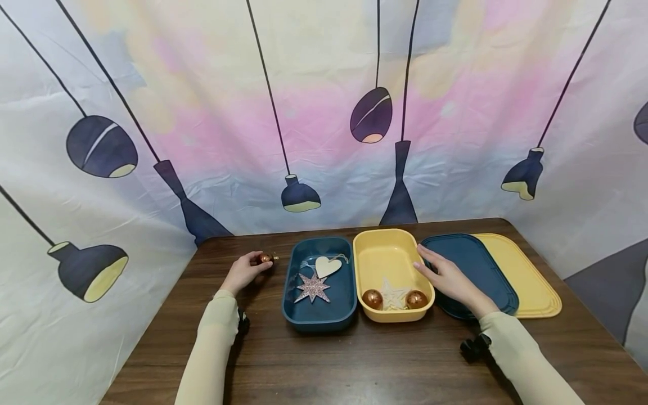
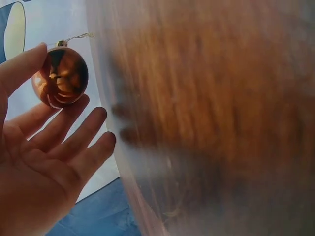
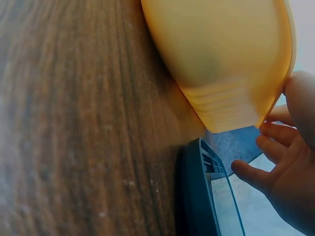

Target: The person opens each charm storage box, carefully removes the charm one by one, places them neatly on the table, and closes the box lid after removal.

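Note:
My left hand point(image 1: 244, 273) is left of the blue container, pinching a shiny copper Christmas ball point(image 2: 61, 77) between thumb and fingertips. A gold cap and string top the ball; the other fingers spread out below it in the left wrist view. My right hand point(image 1: 452, 278) rests at the right rim of the yellow container point(image 1: 426, 269) with fingers loosely extended. Inside that container are two copper balls point(image 1: 372, 299) and a pale star point(image 1: 393, 295). The blue container point(image 1: 320, 325) holds a white heart point(image 1: 328, 267) and a glittery pink star point(image 1: 313, 287).
A dark blue lid point(image 1: 463, 259) overlaps a yellow lid point(image 1: 526, 275) on the right of the brown wooden table point(image 1: 377, 365). The two containers stand side by side. A cloth printed with lamps point(image 1: 324, 112) hangs behind the table.

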### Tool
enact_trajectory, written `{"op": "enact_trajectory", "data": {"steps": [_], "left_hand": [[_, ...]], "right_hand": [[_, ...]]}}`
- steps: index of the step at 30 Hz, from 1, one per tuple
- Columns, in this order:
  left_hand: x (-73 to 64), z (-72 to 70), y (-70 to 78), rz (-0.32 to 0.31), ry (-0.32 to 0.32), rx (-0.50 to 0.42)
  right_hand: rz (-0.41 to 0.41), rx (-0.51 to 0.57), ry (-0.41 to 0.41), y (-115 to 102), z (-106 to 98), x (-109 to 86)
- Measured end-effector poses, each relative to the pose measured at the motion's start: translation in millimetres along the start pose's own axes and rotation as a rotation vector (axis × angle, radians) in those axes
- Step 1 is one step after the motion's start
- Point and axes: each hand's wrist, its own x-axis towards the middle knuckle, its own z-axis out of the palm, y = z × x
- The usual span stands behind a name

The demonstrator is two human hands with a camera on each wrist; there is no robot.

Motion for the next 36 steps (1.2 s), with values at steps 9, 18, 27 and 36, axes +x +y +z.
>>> {"op": "enact_trajectory", "data": {"steps": [9, 18, 27, 36], "left_hand": [[0.3, 1.1, 0.1, -0.021, -0.060, 0.022], [-0.4, 2.4, -3.3, -0.043, -0.071, 0.028], [0.1, 2.7, -1.7, -0.060, -0.084, 0.005], [-1.8, 2.2, 0.8, -0.054, -0.104, -0.004]], "right_hand": [[0.009, 0.025, 0.000, 0.5, -0.6, -2.0], [0.007, 0.033, -0.003, 2.1, 1.3, -2.6], [0.008, 0.035, 0.003, 1.3, 1.5, -2.7], [0.012, 0.030, 0.004, 2.1, 1.8, -2.8]]}}
